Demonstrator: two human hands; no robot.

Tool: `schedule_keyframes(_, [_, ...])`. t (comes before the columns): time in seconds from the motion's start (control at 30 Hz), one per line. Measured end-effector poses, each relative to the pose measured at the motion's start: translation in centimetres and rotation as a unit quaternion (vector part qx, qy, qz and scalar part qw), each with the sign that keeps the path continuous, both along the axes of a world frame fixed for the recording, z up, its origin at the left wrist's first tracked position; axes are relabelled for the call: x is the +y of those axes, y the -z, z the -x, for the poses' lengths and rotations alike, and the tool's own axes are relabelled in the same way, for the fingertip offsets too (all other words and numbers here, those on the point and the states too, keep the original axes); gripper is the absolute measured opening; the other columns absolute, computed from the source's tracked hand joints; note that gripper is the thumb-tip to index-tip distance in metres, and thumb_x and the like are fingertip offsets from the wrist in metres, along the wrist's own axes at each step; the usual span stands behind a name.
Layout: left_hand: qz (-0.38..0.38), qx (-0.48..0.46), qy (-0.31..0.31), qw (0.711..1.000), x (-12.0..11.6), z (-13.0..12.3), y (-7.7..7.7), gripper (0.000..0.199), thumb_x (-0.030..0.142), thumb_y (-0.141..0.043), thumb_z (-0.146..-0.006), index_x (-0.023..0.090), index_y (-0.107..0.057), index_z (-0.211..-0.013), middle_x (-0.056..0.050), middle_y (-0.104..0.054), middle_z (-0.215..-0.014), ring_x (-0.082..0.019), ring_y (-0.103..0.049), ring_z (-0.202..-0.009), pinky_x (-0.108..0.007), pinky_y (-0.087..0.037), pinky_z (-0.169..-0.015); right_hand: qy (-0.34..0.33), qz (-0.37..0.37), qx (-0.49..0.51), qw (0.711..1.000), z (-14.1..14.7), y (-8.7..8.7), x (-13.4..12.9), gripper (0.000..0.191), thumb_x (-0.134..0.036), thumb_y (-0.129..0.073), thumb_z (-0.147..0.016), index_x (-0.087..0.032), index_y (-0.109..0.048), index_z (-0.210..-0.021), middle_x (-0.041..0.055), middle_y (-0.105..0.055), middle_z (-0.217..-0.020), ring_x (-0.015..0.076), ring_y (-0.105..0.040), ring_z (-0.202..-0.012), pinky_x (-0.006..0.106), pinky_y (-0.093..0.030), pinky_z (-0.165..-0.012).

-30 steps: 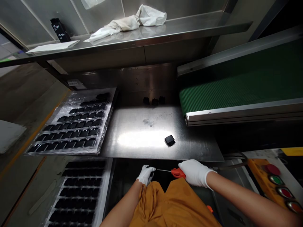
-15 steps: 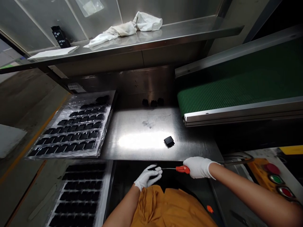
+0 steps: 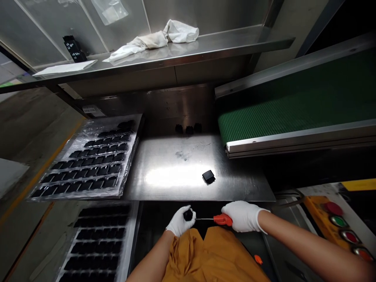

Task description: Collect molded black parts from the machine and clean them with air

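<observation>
My left hand (image 3: pixel 179 222), in a white glove, has its thumb and fingers curled round a small black part (image 3: pixel 188 214) just off the bench's front edge. In my gloved right hand (image 3: pixel 243 216) is a red-handled tool (image 3: pixel 222 220) with a thin metal shaft. The shaft points left, and its tip reaches the fingers of my left hand; whether it touches the black part I cannot tell. On the steel bench (image 3: pixel 167 156), near its front edge, lies another black plastic piece (image 3: pixel 208 176).
To the left, a plastic-covered tray (image 3: pixel 123 188) carries rows of black pieces; a second tray (image 3: pixel 125 250) sits lower. Three dark parts (image 3: pixel 189 129) stand at the back. A green conveyor (image 3: pixel 293 105) slopes in from the right, above a button box (image 3: pixel 326 215). Cloths (image 3: pixel 179 31) lie on the shelf.
My right hand and the red-handled tool have moved slightly left and down. The fingers of my left hand have closed more, and the black part now shows between them. The view has shifted a little.
</observation>
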State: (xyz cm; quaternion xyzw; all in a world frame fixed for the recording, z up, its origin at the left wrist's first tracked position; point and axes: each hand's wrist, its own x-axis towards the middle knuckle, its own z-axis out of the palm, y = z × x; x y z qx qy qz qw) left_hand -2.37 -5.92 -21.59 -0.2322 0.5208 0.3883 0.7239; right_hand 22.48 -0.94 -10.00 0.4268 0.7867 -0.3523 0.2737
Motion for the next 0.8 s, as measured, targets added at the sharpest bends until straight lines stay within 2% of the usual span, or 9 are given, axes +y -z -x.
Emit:
schedule_keyframes(0.13, [-0.023, 0.015, 0.053, 0.998, -0.1, -0.2, -0.3, 0.013, 0.013, -0.067, -0.083, 0.013, -0.054, -0.085, -0.003, -0.062, -0.073, -0.013, -0.065, -0.065, -0.028, -0.058, -0.062, 0.005, -0.019, -0.006, 1.0, 0.2, -0.3, 0.0, 0.031, -0.016, -0.058, -0.062, -0.017, -0.067, -0.091, 0.0156, -0.073, -0.089, 0.0364, -0.07, -0.083, 0.036, -0.043, -0.062])
schedule_keyframes(0.27, [-0.083, 0.019, 0.122, 0.989, -0.4, -0.6, -1.5, 0.016, 0.016, -0.068, -0.083, 0.013, -0.056, -0.093, -0.009, -0.067, -0.084, -0.02, -0.07, -0.078, -0.032, -0.059, -0.07, -0.005, -0.014, 0.005, 1.0, 0.3, -1.7, 0.0, 0.026, -0.017, -0.061, -0.059, -0.017, -0.067, -0.084, 0.0141, -0.073, -0.083, 0.0362, -0.069, -0.077, 0.035, -0.042, -0.058])
schedule_keyframes(0.33, [-0.123, 0.019, 0.149, 0.981, -0.6, -0.8, -2.4, 0.021, 0.015, -0.07, -0.081, 0.013, -0.056, -0.097, -0.011, -0.068, -0.088, -0.022, -0.07, -0.084, -0.034, -0.058, -0.076, -0.005, -0.03, 0.023, 0.999, 0.2, -3.3, 0.2, 0.027, -0.018, -0.059, -0.063, -0.019, -0.066, -0.089, 0.0122, -0.072, -0.086, 0.0334, -0.069, -0.079, 0.034, -0.043, -0.061])
schedule_keyframes(0.43, [-0.16, 0.019, 0.191, 0.968, -0.6, -0.6, -4.4, 0.032, 0.019, -0.074, -0.078, 0.013, -0.055, -0.103, -0.013, -0.07, -0.093, -0.024, -0.071, -0.088, -0.039, -0.057, -0.081, 0.047, -0.085, 0.13, 0.987, -0.7, -7.4, 1.2, 0.025, -0.016, -0.053, -0.073, -0.02, -0.062, -0.096, 0.0075, -0.071, -0.087, 0.0238, -0.066, -0.077, 0.032, -0.044, -0.067])
schedule_keyframes(0.5, [-0.185, 0.025, 0.236, 0.954, -0.4, -0.3, -6.4, 0.04, 0.026, -0.075, -0.078, 0.013, -0.054, -0.11, -0.014, -0.069, -0.101, -0.026, -0.07, -0.094, -0.042, -0.056, -0.086, 0.099, -0.147, 0.238, 0.955, -1.9, -10.7, 2.5, 0.026, -0.015, -0.048, -0.079, -0.022, -0.059, -0.102, 0.0047, -0.069, -0.087, 0.0191, -0.064, -0.075, 0.03, -0.045, -0.071])
schedule_keyframes(0.53, [-0.2, 0.031, 0.256, 0.945, -0.2, -0.2, -7.7, 0.043, 0.029, -0.074, -0.079, 0.014, -0.053, -0.113, -0.015, -0.069, -0.105, -0.026, -0.069, -0.098, -0.042, -0.055, -0.09, 0.118, -0.211, 0.269, 0.932, -2.7, -12.2, 3.3, 0.03, -0.017, -0.049, -0.08, -0.021, -0.057, -0.108, 0.0051, -0.069, -0.089, 0.0197, -0.063, -0.078, 0.032, -0.046, -0.075])
schedule_keyframes(0.63, [-0.249, 0.034, 0.265, 0.931, 0.5, 0.1, -12.0, 0.045, 0.033, -0.071, -0.082, 0.015, -0.053, -0.119, -0.016, -0.066, -0.117, -0.027, -0.065, -0.109, -0.044, -0.05, -0.098, 0.205, -0.433, 0.268, 0.836, -5.6, -15.3, 6.0, 0.043, -0.03, -0.049, -0.086, -0.021, -0.045, -0.128, 0.0099, -0.064, -0.105, 0.0243, -0.059, -0.09, 0.037, -0.045, -0.082])
schedule_keyframes(0.7, [-0.283, 0.016, 0.229, 0.931, 1.0, -0.1, -14.9, 0.044, 0.031, -0.069, -0.084, 0.013, -0.054, -0.121, -0.019, -0.063, -0.121, -0.029, -0.063, -0.113, -0.043, -0.049, -0.1, 0.28, -0.495, 0.213, 0.795, -7.6, -16.0, 7.7, 0.037, -0.042, -0.042, -0.091, -0.024, -0.045, -0.124, 0.0077, -0.062, -0.097, 0.0241, -0.055, -0.082, 0.037, -0.042, -0.074])
schedule_keyframes(0.8, [-0.316, -0.035, 0.16, 0.935, 1.3, -0.8, -18.2, 0.045, 0.031, -0.065, -0.087, 0.014, -0.052, -0.127, -0.018, -0.062, -0.124, -0.032, -0.061, -0.116, -0.042, -0.048, -0.101, 0.347, -0.505, 0.147, 0.777, -9.6, -15.1, 9.2, 0.032, -0.054, -0.034, -0.092, -0.028, -0.049, -0.105, 0.0028, -0.055, -0.077, 0.0209, -0.044, -0.066, 0.035, -0.033, -0.064])
